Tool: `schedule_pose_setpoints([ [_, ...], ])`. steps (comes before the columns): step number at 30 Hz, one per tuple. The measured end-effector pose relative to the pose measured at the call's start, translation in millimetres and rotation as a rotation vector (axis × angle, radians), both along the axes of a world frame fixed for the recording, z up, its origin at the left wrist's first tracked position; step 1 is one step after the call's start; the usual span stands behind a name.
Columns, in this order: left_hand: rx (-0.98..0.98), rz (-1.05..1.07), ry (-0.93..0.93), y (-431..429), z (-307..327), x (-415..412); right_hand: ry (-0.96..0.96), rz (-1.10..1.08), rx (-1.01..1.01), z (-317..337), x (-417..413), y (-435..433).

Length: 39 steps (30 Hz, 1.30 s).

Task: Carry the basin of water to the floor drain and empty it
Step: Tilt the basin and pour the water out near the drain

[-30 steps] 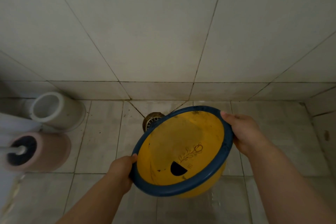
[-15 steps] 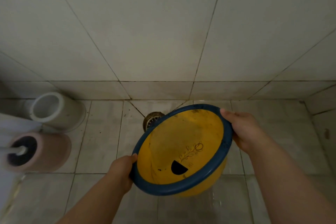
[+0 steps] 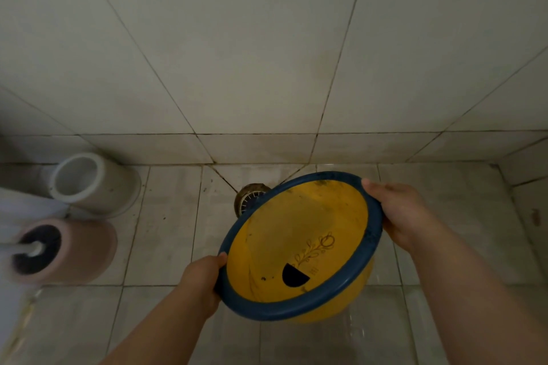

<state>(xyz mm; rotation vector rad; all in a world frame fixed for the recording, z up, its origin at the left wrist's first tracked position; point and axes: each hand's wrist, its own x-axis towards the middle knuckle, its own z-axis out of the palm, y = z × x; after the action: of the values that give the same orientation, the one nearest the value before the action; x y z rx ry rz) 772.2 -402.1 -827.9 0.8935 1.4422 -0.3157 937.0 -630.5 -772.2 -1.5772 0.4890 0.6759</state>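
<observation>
Floor [image 3: 166, 216]: tiled.
Basin [image 3: 299, 246]: yellow, blue rim, held in air between 2 hands above floor's far edge, by wall. Round, no long axis. Mouth faces camera, tipped toward far left.
Right hand [image 3: 400, 213]: grips far-right rim, thumb on top.
Left hand [image 3: 201, 281]: grips near-left rim, thumb on top. Other fingers hidden under basin.
Floor drain [image 3: 249, 197]: partly hidden behind basin's far-left rim.
</observation>
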Motion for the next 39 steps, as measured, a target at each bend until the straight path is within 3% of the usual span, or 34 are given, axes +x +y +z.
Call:
schedule_pose_setpoints([
  [39, -0.042, -0.013, -0.015, -7, -15, 4, -0.007, 0.032, -0.02, -3, 17, 1],
])
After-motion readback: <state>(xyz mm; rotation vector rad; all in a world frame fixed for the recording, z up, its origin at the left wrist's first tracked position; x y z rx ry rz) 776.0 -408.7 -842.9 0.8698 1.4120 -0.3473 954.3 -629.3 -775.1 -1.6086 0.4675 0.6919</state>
